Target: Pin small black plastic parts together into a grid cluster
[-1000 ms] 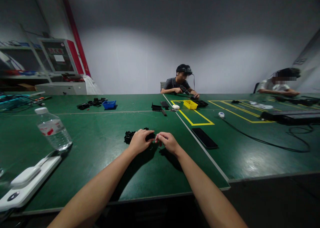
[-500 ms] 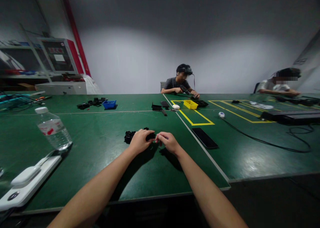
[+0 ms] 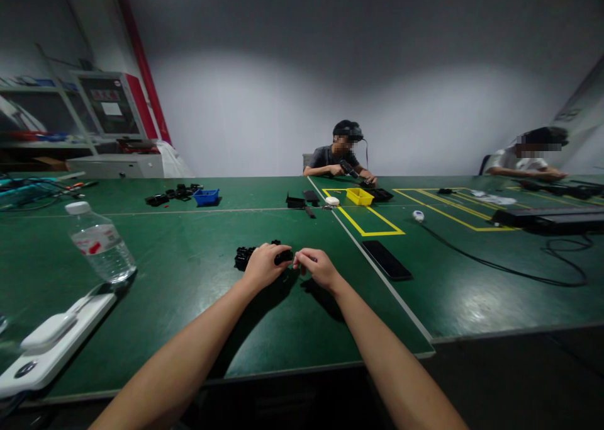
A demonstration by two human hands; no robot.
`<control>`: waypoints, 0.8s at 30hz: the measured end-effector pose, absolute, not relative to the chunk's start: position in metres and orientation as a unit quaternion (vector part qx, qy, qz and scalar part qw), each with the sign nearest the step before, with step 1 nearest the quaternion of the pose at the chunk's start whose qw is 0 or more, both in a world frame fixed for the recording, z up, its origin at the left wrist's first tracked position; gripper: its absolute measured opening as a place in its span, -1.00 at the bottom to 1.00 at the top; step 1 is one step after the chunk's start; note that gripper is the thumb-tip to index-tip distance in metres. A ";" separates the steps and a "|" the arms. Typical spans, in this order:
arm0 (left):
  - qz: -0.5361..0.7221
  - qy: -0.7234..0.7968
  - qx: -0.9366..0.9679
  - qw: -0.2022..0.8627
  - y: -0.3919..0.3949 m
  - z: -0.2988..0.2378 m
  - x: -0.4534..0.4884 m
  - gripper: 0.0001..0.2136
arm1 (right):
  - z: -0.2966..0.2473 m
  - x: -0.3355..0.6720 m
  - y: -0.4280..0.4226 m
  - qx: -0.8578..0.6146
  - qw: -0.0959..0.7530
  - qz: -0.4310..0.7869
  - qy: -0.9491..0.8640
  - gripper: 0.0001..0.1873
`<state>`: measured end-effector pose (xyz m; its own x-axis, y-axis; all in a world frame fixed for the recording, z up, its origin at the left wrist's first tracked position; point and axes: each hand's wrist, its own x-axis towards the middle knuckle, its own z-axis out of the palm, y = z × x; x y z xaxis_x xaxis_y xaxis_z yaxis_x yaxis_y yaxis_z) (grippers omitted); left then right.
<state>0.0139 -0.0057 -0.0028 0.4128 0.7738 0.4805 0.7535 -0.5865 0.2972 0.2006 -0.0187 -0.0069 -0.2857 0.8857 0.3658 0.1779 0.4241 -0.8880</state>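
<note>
My left hand is curled round a black part with a ridged, bulky outline, close above the green table. Its exact kind I cannot make out. A cluster of similar black parts shows just left of that hand, partly covered by it. Close by on the right, my right hand is pinched, fingertips facing the black part. Something small and dark shows at its fingers, too small to name. A narrow gap separates the two hands.
A phone lies right of my hands. Leftward stand a water bottle and a white power strip. Farther back are a blue bin, a yellow bin and black pieces. Two people sit across the table.
</note>
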 end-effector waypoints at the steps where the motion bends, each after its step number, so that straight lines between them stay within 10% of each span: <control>1: 0.297 0.454 0.840 0.016 -0.006 -0.003 0.014 -0.69 | -0.007 0.201 -0.019 -0.378 0.463 0.380 -0.706 -0.67; 24: 0.286 0.458 0.842 0.012 -0.005 -0.003 0.013 -0.68 | -0.008 0.201 -0.018 -0.393 0.440 0.348 -0.729 -0.68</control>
<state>0.0132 -0.0052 -0.0032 0.4169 0.7783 0.4694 0.7643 -0.5797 0.2824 0.2013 -0.0176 -0.0081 -0.3045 0.8789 0.3672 0.2668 0.4488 -0.8529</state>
